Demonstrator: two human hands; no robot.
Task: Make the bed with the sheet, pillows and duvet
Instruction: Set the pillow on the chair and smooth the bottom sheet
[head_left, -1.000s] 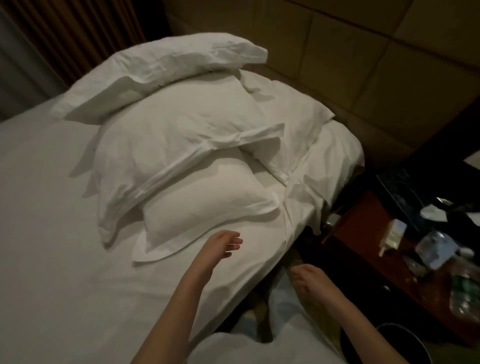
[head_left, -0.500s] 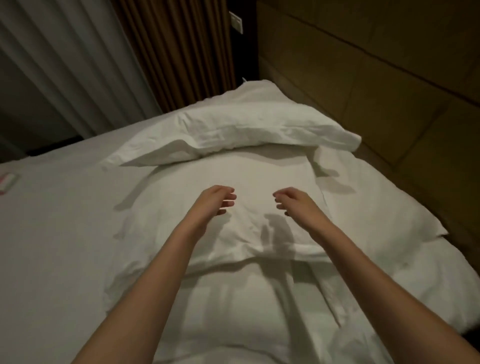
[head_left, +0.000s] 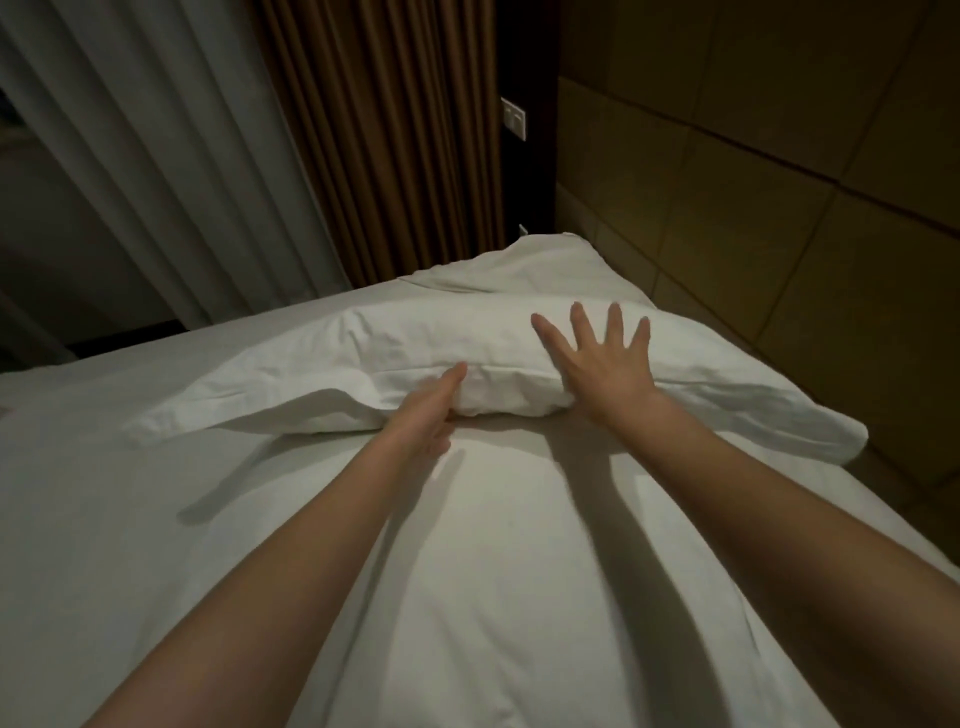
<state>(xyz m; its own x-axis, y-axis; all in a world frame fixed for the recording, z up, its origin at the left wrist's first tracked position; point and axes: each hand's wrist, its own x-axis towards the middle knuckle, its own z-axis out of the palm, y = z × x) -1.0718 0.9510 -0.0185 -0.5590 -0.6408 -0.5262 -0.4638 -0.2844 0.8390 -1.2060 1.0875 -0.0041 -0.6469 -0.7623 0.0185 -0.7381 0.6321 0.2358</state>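
A white pillow (head_left: 426, 343) lies across the far part of the bed, on top of a larger white pillow (head_left: 493, 545) that fills the foreground under my arms. My right hand (head_left: 597, 364) lies flat on the top pillow with its fingers spread. My left hand (head_left: 431, 410) reaches to the pillow's near edge with fingers straight, its fingertips at the seam. The white sheet (head_left: 78, 493) covers the mattress to the left. No duvet is in view.
Padded headboard panels (head_left: 779, 234) run along the right side. Brown curtains (head_left: 384, 130) and a pale sheer curtain (head_left: 156, 156) hang beyond the bed. A wall switch plate (head_left: 513, 118) sits beside the curtains.
Both arms have stretched forward from above the lower pillow to the top pillow. My right hand has spread flat on it, and the view has tilted up toward the curtains.
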